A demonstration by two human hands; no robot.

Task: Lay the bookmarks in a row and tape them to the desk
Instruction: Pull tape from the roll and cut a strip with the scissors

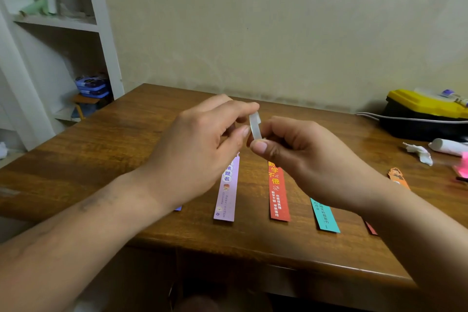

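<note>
Several bookmarks lie side by side on the wooden desk: a lilac one, a red one, a teal one and an orange figure-shaped one. Slivers of two more show under my forearms. Above them both hands hold a small roll of clear tape. My left hand pinches it from the left with fingertips and thumb. My right hand grips it from the right, thumb at its lower edge. The upper ends of most bookmarks are hidden by my hands.
A yellow and black box with a white cable stands at the back right. A crumpled tissue, a white tube and something pink lie at the right edge. White shelves stand to the left.
</note>
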